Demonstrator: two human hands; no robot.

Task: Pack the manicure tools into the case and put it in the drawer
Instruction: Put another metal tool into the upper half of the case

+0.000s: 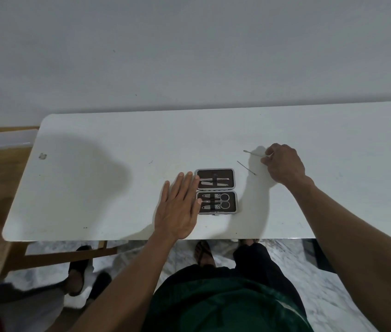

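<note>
The manicure case [216, 190] lies open on the white table [118, 164], its two brown halves one behind the other. Metal tools sit strapped in both halves, with small scissors [223, 201] in the near half. My left hand [179, 209] lies flat with straight fingers, its fingertips touching the case's left edge. My right hand [283, 164] is to the right of the case and pinches the end of a thin metal tool [254, 153] that points left just over the table. A second thin tool [246, 167] lies loose on the table between the case and my right hand.
The table stands against a plain wall. A wooden surface with a pale flat box [8, 138] lies beyond the table's left end. Under the front edge are a wooden frame [65, 256], a marble floor and my feet. A small mark [42, 156] shows near the table's left end.
</note>
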